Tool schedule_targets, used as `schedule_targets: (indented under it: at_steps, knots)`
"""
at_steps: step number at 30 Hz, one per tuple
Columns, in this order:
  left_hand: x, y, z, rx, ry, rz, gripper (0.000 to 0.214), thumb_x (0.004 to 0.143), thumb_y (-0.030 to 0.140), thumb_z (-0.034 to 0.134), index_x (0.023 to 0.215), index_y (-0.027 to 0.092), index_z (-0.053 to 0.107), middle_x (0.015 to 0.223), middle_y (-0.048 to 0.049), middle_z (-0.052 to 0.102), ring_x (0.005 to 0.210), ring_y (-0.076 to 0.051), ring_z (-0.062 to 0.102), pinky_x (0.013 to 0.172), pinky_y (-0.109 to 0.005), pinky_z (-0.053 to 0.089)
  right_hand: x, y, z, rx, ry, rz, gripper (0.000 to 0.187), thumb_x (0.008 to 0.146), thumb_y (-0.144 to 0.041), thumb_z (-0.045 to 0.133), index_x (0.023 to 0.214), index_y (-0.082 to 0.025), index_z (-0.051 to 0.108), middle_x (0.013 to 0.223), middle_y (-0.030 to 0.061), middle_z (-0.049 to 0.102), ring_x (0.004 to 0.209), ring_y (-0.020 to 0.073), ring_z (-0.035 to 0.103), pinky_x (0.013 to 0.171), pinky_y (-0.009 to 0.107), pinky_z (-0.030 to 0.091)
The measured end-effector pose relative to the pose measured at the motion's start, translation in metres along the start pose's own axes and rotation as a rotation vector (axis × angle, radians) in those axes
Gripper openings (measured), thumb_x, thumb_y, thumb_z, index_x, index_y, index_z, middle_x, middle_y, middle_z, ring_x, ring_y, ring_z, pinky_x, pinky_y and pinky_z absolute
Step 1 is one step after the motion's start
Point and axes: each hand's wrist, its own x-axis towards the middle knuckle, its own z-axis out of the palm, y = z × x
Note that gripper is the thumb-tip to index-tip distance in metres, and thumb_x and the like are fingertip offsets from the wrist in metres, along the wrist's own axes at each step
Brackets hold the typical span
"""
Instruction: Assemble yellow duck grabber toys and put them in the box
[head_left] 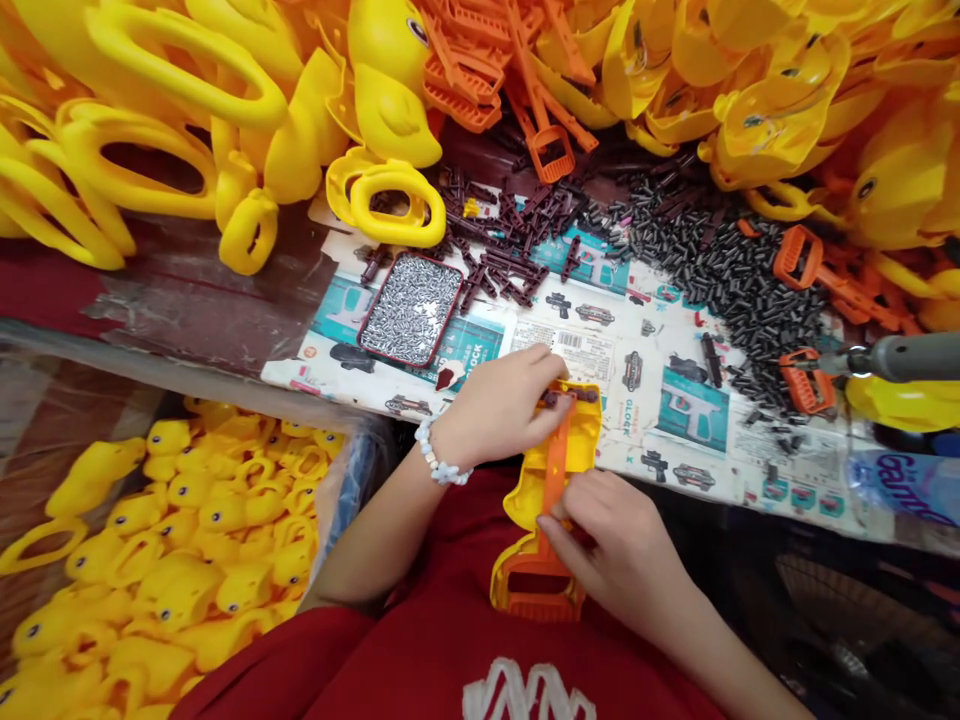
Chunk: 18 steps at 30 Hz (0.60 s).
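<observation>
A yellow duck-shaped toy shell (581,440) lies at the table's near edge with an orange trigger piece (556,482) laid in it. My left hand (504,405) pinches a small dark brown part (561,398) at the shell's top end. My right hand (615,535) presses fingers closed on the orange piece near its middle. The orange handle loop (538,590) hangs over my red shirt.
A red tray of silver screws (411,308) sits on the printed cardboard (675,400). Dark brown parts (517,265) and black springs (735,270) are heaped behind. Yellow shells (225,120) and orange pieces (480,70) pile at the back. An electric screwdriver (892,358) lies right. A bin of finished ducks (187,560) is at the lower left.
</observation>
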Motion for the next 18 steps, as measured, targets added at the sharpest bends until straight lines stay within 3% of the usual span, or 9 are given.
schedule_targets:
  at_steps: [7,11,13,16,18]
  knots:
    - [-0.019,0.005,0.003,0.036,-0.072,0.038,0.023,0.090,0.036,0.045,0.096,0.016,0.055,0.093,-0.0056,0.061,0.080,-0.020,0.059,0.066,-0.031,0.046,-0.016,-0.002,0.002,0.033,-0.115,-0.069,0.029,0.098,-0.020,0.041,0.071,-0.012,0.048,0.071,0.0028,0.049,0.068,0.0135,0.037,0.066,0.027,0.022]
    - [-0.010,-0.004,0.007,-0.066,0.050,0.055,0.022,0.091,0.033,0.045,0.098,0.016,0.058,0.096,-0.0063,0.064,0.085,-0.019,0.061,0.073,-0.031,0.047,-0.001,0.016,-0.009,-0.033,-0.015,-0.091,0.033,0.101,-0.028,0.038,0.078,-0.014,0.057,0.071,0.0002,0.053,0.069,0.0106,0.046,0.065,0.024,0.030]
    - [0.000,-0.011,0.009,-0.122,0.174,0.031,0.023,0.092,0.033,0.046,0.100,0.016,0.060,0.097,-0.0061,0.066,0.087,-0.019,0.062,0.076,-0.030,0.047,0.013,0.040,-0.025,-0.119,0.120,0.004,0.030,0.100,-0.030,0.039,0.085,-0.015,0.061,0.076,0.0004,0.055,0.071,0.0093,0.049,0.067,0.022,0.034]
    - [0.013,-0.020,0.006,-0.086,0.307,-0.052,0.024,0.089,0.032,0.049,0.100,0.016,0.064,0.095,-0.0059,0.069,0.085,-0.019,0.063,0.075,-0.031,0.047,0.038,0.091,-0.057,-0.345,0.340,0.323,0.020,0.089,-0.026,0.051,0.097,-0.012,0.063,0.086,0.0057,0.058,0.075,0.0150,0.051,0.073,0.026,0.036]
    - [0.019,-0.022,0.003,-0.039,0.333,-0.089,0.024,0.088,0.032,0.050,0.098,0.016,0.066,0.095,-0.0061,0.070,0.086,-0.020,0.063,0.075,-0.032,0.047,0.057,0.123,-0.075,-0.477,0.425,0.546,0.021,0.084,-0.018,0.051,0.096,-0.009,0.065,0.090,0.0111,0.058,0.080,0.0213,0.051,0.077,0.032,0.036]
